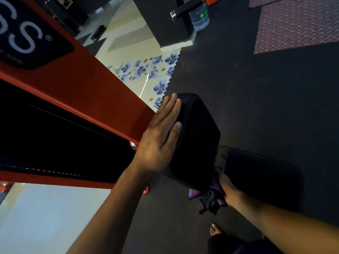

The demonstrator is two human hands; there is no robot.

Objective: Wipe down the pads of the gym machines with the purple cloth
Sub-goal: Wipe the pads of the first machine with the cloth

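Up close, the left hand [161,136] is lying flat against the left side of a black pad [196,140], fingers straight and together, thumb resting along the pad's edge, so it is pressing rather than grasping. That pad is looking dark and matte, with rounded corners and a stitched seam running around its upper end, and it is sitting tilted beside the red frame [88,92] of the machine. Beneath the pad's lower end the right hand [228,189] is reaching in with the purple cloth [194,193], its fingers curling around the bunched fabric; the fingertips themselves are hiding behind the pad. Only small folds of the cloth are showing, a deep violet, crumpled, peeking out at the pad's bottom edge and beside the wrist, next to a black knob-like fitting [210,200]. Just to the right a second black pad [260,178] is lying lower and flatter, with a glossy worn patch at its near corner. Dark rubber flooring [256,98] is spreading under everything, meeting tiles printed with blue flowers [146,70] along a jigsaw edge. A clear water bottle [200,17] is standing on the floor at the far end, and a bare foot [215,230] is showing on the rubber mat near the bottom.
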